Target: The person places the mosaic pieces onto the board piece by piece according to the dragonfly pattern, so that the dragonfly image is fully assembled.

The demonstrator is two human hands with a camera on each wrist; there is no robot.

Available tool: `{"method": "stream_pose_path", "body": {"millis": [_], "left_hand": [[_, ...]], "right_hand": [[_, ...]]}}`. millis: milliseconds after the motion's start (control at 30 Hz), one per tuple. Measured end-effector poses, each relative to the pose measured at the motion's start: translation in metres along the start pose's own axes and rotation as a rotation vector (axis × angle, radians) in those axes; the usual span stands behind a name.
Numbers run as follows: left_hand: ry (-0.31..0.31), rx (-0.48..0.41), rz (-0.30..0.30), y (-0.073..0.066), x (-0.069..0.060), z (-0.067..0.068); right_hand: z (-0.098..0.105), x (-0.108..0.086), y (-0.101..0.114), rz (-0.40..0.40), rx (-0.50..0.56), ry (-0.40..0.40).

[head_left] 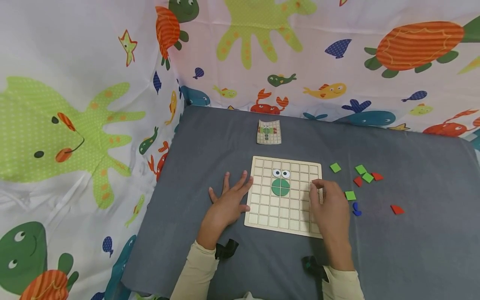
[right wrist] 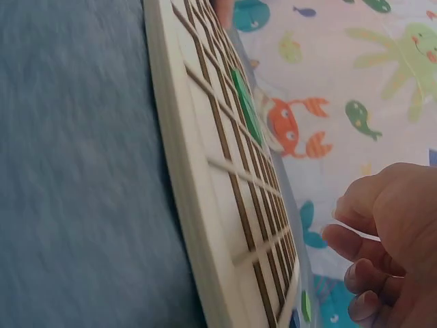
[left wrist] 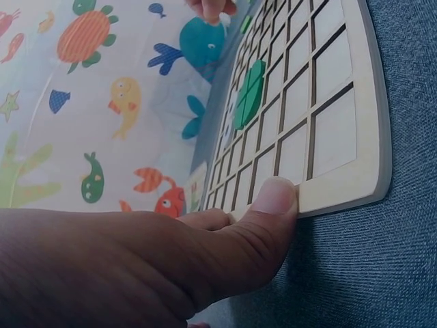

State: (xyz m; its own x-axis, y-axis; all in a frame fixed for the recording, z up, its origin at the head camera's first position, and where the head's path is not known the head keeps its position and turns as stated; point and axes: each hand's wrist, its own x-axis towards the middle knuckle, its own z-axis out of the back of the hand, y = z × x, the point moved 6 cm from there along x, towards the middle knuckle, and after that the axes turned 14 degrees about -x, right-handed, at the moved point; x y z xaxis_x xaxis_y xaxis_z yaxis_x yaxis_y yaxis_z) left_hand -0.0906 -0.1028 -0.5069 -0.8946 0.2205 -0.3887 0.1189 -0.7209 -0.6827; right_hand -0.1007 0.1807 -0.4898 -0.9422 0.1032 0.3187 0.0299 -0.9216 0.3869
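A wooden grid board (head_left: 262, 200) lies on the grey cloth, with two eye pieces (head_left: 281, 173) above green quarter pieces (head_left: 280, 187) that form a disc. My left hand (head_left: 226, 208) rests at the board's left edge, fingers spread. In the left wrist view its thumb (left wrist: 270, 205) presses on the board's rim. Over the board's right edge hovers my right hand (head_left: 331, 210), its fingers loosely bent. The right wrist view shows a gap between its thumb and fingers (right wrist: 365, 270), with nothing visible in it.
Right of the board lie loose green squares (head_left: 350, 195), red quarter pieces (head_left: 397, 209) and blue curved pieces (head_left: 356, 209). A small pattern card (head_left: 268, 132) lies behind the board. Printed cloth (head_left: 240, 83) hangs at the back and left.
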Motion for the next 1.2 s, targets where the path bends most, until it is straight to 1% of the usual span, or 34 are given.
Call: {"method": "stream_pose_path", "body": {"millis": [133,267,367,467,633,833,967,1200], "left_hand": [[-0.003,-0.001,-0.006,0.000,0.000,0.000],[-0.001,-0.003,-0.003,0.000,-0.001,0.000],[-0.001,-0.004,-0.001,-0.001,-0.002,0.000],[-0.001,-0.006,-0.001,-0.001,-0.002,0.000],[-0.003,-0.005,-0.005,-0.001,-0.002,0.001],[0.001,-0.023,-0.001,0.001,0.001,0.000],[0.007,-0.034,0.004,0.001,0.003,-0.001],[0.011,-0.036,0.001,0.001,0.000,-0.001]], "right_hand": [[0.006,0.001,-0.012,-0.021,-0.027,-0.013],[0.012,0.004,-0.026,-0.058,-0.025,-0.016],[0.017,0.007,-0.037,-0.080,-0.028,-0.011],[0.022,0.010,-0.050,-0.094,-0.059,0.003],[0.028,0.015,-0.073,-0.100,-0.111,0.053],[0.033,0.014,-0.092,-0.051,-0.141,0.112],[0.035,0.011,-0.098,-0.025,-0.151,0.157],[0.031,0.006,-0.102,-0.003,-0.162,0.267]]}}
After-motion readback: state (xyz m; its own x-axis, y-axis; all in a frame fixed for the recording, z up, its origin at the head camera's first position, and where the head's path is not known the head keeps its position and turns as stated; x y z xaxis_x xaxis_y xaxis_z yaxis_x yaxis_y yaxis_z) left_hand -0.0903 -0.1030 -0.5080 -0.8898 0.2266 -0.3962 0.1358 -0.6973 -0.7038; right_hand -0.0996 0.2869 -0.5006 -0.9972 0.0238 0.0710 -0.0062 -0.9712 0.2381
